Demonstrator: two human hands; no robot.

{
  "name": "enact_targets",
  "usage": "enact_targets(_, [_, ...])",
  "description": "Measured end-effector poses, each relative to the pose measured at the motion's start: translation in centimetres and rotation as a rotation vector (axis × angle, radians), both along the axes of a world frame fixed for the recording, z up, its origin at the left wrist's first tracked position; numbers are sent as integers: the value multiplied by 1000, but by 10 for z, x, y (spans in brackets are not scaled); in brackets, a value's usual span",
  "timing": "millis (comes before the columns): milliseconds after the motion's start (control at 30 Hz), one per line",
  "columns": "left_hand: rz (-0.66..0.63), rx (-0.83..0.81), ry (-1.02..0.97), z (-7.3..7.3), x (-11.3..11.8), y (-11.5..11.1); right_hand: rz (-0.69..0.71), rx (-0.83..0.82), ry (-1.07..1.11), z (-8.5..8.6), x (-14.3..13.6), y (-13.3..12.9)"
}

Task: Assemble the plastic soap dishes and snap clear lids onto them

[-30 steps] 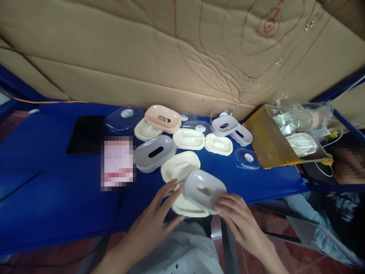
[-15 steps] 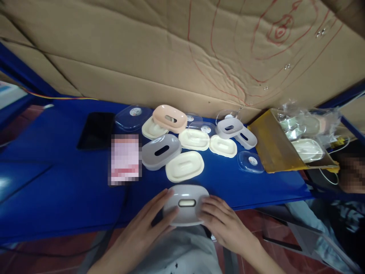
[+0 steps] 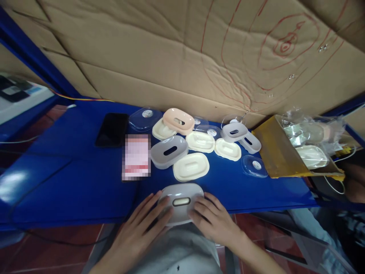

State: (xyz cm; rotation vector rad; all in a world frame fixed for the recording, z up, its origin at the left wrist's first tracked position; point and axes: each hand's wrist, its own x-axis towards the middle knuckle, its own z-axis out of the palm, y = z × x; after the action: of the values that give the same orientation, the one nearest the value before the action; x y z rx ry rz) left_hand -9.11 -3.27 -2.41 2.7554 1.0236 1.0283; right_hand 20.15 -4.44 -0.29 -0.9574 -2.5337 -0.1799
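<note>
A grey oval soap dish (image 3: 182, 214) with a slot in its middle is held between my two hands at the table's front edge. Cream plastic shows through the slot. My left hand (image 3: 146, 219) grips the dish's left end, some fingers lying over its top. At the opposite end, my right hand (image 3: 212, 217) has its fingers curled over the rim; both thumbs are hidden. Just beyond lies a cream oval tray (image 3: 191, 167), beside another grey slotted dish (image 3: 159, 156).
Farther back are a peach slotted dish (image 3: 179, 116), several cream trays, clear lids (image 3: 255, 166) and more grey dishes (image 3: 234, 131). A black tablet-like object (image 3: 111, 129) lies left, near a blurred pink item (image 3: 137, 156). An open carton (image 3: 265, 148) with wrapped parts stands right, before a cardboard wall (image 3: 142, 49).
The view has turned slightly left, so the table's things appear farther right. The grey dish and both hands have shifted slightly left relative to them. Both hands keep their hold.
</note>
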Motion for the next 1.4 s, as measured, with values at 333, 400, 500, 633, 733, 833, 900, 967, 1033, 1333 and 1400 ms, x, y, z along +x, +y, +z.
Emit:
enact_targets(333, [-33,7,16,-5,-6,4,2,-203,-2,9,4,26])
enact_targets(400, [-27,12,28,-3,-10,6,-92,-257,-27,11,14,42])
enact_targets(500, [-3,3,10,0,-18,7,-229,-270,-33,9,32,60])
enact_targets(633, [15,-23,-12,2,-15,5,-276,-172,123,7,51,53])
enact_targets(733, [84,-50,-35,-2,-1,5,-230,-181,277,15,51,33])
enact_targets(833, [152,-89,-85,-5,16,8,-132,-214,280,24,38,14])
enact_targets(900, [131,-110,-75,-4,24,12,-92,-213,226,27,27,6])
enact_targets(967, [92,-109,-40,-2,27,16,-83,-206,182,28,17,3])
enact_targets(1033, [66,-105,-16,0,28,18,-94,-197,164,28,10,2])
enact_targets(1333, [98,-135,-10,0,29,17,-236,-137,272,16,40,15])
enact_targets(1400, [95,-133,-2,3,30,22,-319,-112,273,9,53,19])
